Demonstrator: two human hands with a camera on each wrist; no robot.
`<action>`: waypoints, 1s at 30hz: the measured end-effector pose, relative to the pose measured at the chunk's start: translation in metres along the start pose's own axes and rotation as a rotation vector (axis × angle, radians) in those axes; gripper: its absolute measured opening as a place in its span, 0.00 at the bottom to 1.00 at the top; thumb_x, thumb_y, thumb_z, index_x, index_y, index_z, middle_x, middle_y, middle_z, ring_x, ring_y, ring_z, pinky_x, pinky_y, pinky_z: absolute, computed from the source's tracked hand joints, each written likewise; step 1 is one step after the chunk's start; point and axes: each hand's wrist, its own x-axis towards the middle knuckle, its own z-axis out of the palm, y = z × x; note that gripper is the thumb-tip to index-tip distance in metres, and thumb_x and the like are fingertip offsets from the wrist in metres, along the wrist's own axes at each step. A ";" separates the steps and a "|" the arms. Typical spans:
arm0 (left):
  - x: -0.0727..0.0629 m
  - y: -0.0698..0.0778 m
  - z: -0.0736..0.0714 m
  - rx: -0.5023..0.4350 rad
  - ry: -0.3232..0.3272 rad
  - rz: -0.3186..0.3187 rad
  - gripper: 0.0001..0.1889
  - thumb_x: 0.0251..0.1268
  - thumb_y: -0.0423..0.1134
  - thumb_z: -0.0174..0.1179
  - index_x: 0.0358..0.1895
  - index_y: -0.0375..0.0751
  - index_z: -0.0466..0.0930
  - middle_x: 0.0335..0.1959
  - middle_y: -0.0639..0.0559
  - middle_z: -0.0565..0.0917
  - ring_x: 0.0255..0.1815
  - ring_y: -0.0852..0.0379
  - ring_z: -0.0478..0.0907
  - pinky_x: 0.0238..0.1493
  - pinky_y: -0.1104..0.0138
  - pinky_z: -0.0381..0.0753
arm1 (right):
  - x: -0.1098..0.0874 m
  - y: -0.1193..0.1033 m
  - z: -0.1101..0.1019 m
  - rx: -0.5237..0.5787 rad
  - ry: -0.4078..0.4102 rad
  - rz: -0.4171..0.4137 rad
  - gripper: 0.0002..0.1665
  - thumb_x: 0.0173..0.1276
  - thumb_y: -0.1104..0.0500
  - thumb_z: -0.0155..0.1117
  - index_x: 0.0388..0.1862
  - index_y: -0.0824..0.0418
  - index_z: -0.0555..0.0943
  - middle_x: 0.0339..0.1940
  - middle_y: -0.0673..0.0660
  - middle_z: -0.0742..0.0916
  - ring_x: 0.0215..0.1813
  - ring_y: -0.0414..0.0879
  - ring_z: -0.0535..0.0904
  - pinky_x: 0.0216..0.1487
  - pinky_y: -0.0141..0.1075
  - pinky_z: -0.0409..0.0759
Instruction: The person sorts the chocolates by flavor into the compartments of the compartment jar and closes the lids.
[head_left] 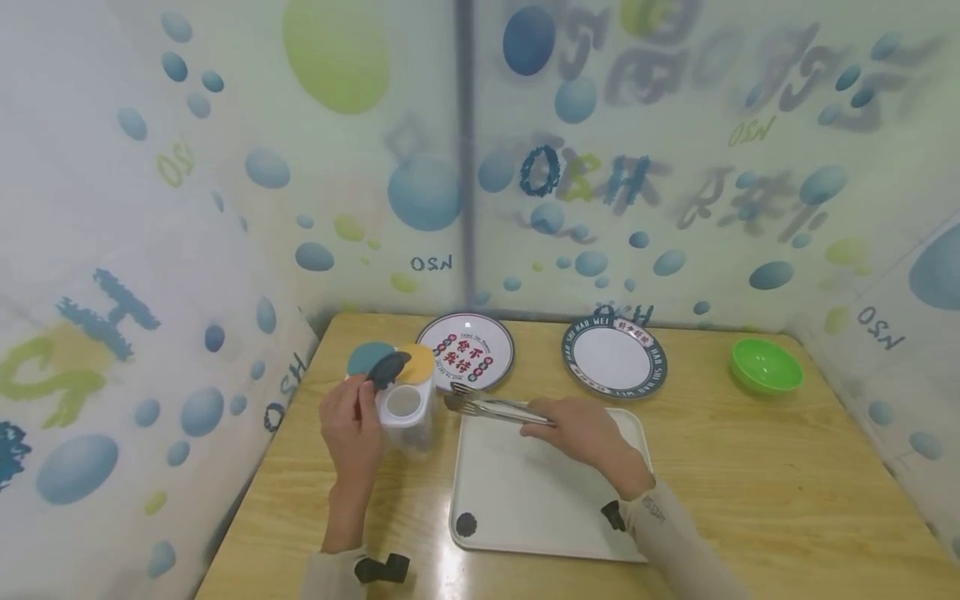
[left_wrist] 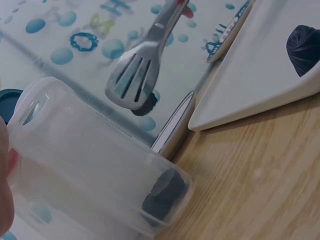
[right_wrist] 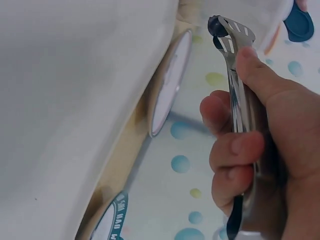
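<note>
My left hand [head_left: 352,429] pinches a dark lid [head_left: 390,367] raised above the round mouth of a clear plastic storage jar [head_left: 408,433]. Wrinkled dark pieces [left_wrist: 165,195] lie at the jar's bottom in the left wrist view. With my right hand [head_left: 585,431] I grip metal food tongs [head_left: 498,408], fingers and thumb wrapped along both arms. Between the slotted tong tips sits a small dark piece [right_wrist: 216,26], just right of the jar. Another dark wrinkled piece [head_left: 466,523] rests on the white tray [head_left: 547,500], at its near left corner.
Teal [head_left: 367,357] and yellow [head_left: 417,363] lids top the container group beside the jar. Behind the tray stand a plate with red lettering [head_left: 442,337] and a blue-rimmed plate [head_left: 611,358]. A green bowl [head_left: 767,367] is at the far right. Printed curtains enclose the wooden table [head_left: 750,483].
</note>
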 end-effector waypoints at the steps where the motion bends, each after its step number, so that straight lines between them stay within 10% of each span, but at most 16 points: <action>1: 0.000 0.000 0.000 0.001 -0.002 -0.003 0.06 0.70 0.29 0.58 0.37 0.29 0.82 0.38 0.35 0.86 0.43 0.40 0.79 0.56 0.60 0.69 | -0.002 0.000 -0.003 0.008 0.011 0.000 0.26 0.68 0.34 0.59 0.57 0.47 0.82 0.32 0.43 0.87 0.29 0.37 0.74 0.33 0.35 0.75; 12: 0.001 0.002 -0.001 -0.020 0.015 0.010 0.06 0.69 0.28 0.58 0.36 0.28 0.82 0.37 0.35 0.86 0.42 0.40 0.79 0.57 0.62 0.68 | -0.013 -0.004 -0.032 0.074 0.232 -0.078 0.19 0.68 0.34 0.60 0.40 0.47 0.79 0.20 0.41 0.74 0.23 0.37 0.68 0.25 0.30 0.64; 30: 0.001 0.004 0.000 -0.031 0.036 0.026 0.04 0.66 0.26 0.60 0.35 0.30 0.83 0.35 0.37 0.86 0.40 0.41 0.79 0.55 0.62 0.68 | -0.004 -0.046 -0.024 0.102 0.218 -0.276 0.16 0.68 0.37 0.61 0.34 0.46 0.74 0.17 0.40 0.69 0.20 0.32 0.60 0.23 0.27 0.56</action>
